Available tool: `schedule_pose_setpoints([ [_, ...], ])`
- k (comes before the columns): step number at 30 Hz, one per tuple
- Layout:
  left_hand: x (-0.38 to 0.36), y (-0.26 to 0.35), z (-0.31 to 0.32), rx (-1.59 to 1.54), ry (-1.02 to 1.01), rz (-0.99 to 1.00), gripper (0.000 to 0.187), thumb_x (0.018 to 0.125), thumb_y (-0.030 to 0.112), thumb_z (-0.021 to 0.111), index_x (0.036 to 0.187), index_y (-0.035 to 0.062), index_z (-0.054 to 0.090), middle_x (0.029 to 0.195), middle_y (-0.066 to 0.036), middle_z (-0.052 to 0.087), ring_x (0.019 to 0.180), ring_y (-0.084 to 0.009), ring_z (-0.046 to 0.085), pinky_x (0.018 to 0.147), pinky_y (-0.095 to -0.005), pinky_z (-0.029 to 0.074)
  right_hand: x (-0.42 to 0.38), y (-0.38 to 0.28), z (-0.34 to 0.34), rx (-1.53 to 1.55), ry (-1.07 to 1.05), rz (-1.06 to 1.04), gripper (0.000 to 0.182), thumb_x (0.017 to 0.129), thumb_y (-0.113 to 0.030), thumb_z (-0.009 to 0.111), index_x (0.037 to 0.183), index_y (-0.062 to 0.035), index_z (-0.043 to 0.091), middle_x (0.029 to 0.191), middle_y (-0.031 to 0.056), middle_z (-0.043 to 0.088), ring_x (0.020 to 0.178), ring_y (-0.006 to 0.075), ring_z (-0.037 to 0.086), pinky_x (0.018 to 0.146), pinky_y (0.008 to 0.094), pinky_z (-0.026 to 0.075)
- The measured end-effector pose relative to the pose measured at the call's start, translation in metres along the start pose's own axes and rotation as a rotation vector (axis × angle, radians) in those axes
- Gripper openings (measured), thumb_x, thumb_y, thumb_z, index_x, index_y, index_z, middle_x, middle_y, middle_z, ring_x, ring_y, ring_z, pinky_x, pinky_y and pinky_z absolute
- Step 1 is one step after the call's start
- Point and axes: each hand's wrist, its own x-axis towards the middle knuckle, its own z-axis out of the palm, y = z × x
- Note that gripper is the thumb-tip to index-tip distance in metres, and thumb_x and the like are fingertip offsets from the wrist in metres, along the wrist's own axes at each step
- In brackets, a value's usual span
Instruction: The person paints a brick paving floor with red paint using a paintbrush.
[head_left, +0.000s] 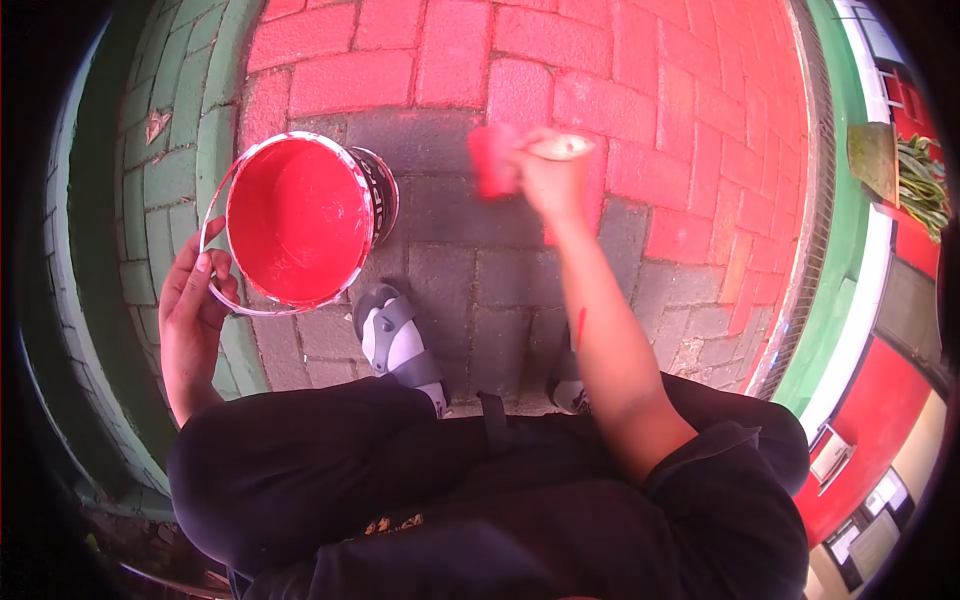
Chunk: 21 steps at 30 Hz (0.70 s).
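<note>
My left hand (197, 285) is closed round the thin white handle of a paint bucket (384, 200). The bucket is tilted, so its mouth faces me, and red paint (300, 220) coats the inside. In my right hand (550, 185) is a paintbrush (562, 148) with a pale wooden handle. Its red bristles are smeared by motion, over the border between red-painted pavers (545, 40) and bare grey pavers (450, 215). A streak of red paint marks my right forearm.
My sandalled feet (395, 335) stand on grey pavers below the bucket. Green-painted bricks (170, 190) run along the left, with a dry leaf (157, 125) on them. A drain grate (808, 200), a green kerb (835, 290) and a potted plant (918, 185) are at the right.
</note>
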Motion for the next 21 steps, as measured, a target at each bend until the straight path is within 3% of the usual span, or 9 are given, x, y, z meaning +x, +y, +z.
schedule_pose_setpoints([
  [3,0.001,-0.002,-0.003,-0.007,-0.006,-0.006,0.045,0.105,0.022,0.051,0.143,-0.0030,0.048,0.089,0.002,0.056,0.074,-0.0046,0.055,0.070,-0.0190,0.045,0.019,0.011,-0.045,0.109,0.129,0.001,0.013,0.083,-0.004,0.071,0.071,-0.0051,0.068,0.063,0.0015,0.065,0.059,0.0100,0.063,0.054,0.0305,0.046],
  [5,0.001,-0.004,-0.005,-0.006,-0.012,-0.023,0.045,0.105,0.022,0.051,0.142,-0.0031,0.049,0.089,0.002,0.056,0.075,-0.0048,0.055,0.070,-0.0193,0.045,0.023,0.002,-0.050,-0.362,0.445,-0.448,0.012,0.084,-0.009,0.070,0.073,-0.0043,0.069,0.068,0.0149,0.068,0.062,0.0242,0.068,0.058,0.0374,0.049],
  [6,0.001,-0.005,-0.006,-0.016,-0.011,-0.024,0.045,0.105,0.021,0.051,0.142,-0.0031,0.049,0.088,0.002,0.056,0.074,-0.0049,0.055,0.070,-0.0194,0.045,0.017,-0.001,-0.044,-0.364,0.446,-0.442,0.012,0.084,-0.009,0.070,0.073,-0.0043,0.069,0.068,0.0149,0.068,0.062,0.0242,0.068,0.058,0.0374,0.049],
  [12,0.003,-0.003,-0.005,-0.025,-0.006,0.001,0.044,0.104,0.021,0.051,0.141,-0.0038,0.049,0.088,0.002,0.055,0.074,-0.0052,0.054,0.071,-0.0195,0.045,-0.018,-0.027,-0.005,-0.295,-0.278,-0.519,0.008,0.079,-0.003,0.065,0.077,-0.0063,0.072,0.071,0.0115,0.069,0.068,0.0167,0.068,0.064,0.0324,0.051],
  [14,0.002,-0.004,-0.007,-0.036,-0.006,-0.001,0.044,0.104,0.021,0.051,0.141,-0.0040,0.049,0.088,0.002,0.055,0.075,-0.0052,0.054,0.071,-0.0194,0.045,0.010,-0.034,-0.018,-0.272,-0.592,-0.169,0.014,0.083,-0.013,0.072,0.071,-0.0052,0.071,0.075,0.0140,0.072,0.072,0.0238,0.073,0.067,0.0371,0.055],
  [15,0.002,-0.006,-0.008,-0.045,-0.010,0.001,0.044,0.105,0.021,0.051,0.141,-0.0039,0.048,0.088,0.002,0.055,0.075,-0.0051,0.055,0.072,-0.0192,0.045,0.027,-0.032,-0.025,-0.403,-0.445,-0.396,0.017,0.083,-0.013,0.073,0.070,-0.0028,0.070,0.077,0.0136,0.074,0.073,0.0191,0.073,0.067,0.0359,0.055],
  [17,0.001,-0.008,-0.010,-0.058,-0.011,-0.010,0.045,0.105,0.022,0.051,0.141,-0.0037,0.048,0.088,0.002,0.054,0.076,-0.0049,0.055,0.072,-0.0190,0.045,0.061,-0.042,-0.042,-0.349,-0.168,-0.524,0.015,0.088,-0.014,0.070,0.075,-0.0068,0.072,0.075,0.0139,0.072,0.071,0.0252,0.072,0.065,0.0377,0.055],
  [20,-0.005,-0.007,-0.011,-0.035,-0.009,-0.009,0.044,0.105,0.022,0.051,0.141,-0.0038,0.049,0.088,0.002,0.055,0.077,-0.0046,0.055,0.073,-0.0187,0.045,0.068,-0.033,-0.055,-0.718,-0.028,-0.814,0.010,0.088,-0.015,0.068,0.081,-0.0111,0.073,0.075,0.0141,0.070,0.071,0.0317,0.070,0.063,0.0410,0.054],
  [21,-0.005,-0.007,-0.010,-0.024,0.024,-0.008,0.044,0.105,0.022,0.051,0.141,-0.0041,0.049,0.089,0.002,0.056,0.079,-0.0046,0.056,0.074,-0.0187,0.046,0.061,-0.015,-0.053,-0.600,-0.153,-0.734,0.007,0.087,-0.015,0.066,0.084,-0.0148,0.073,0.079,0.0143,0.070,0.072,0.0352,0.069,0.062,0.0431,0.053],
])
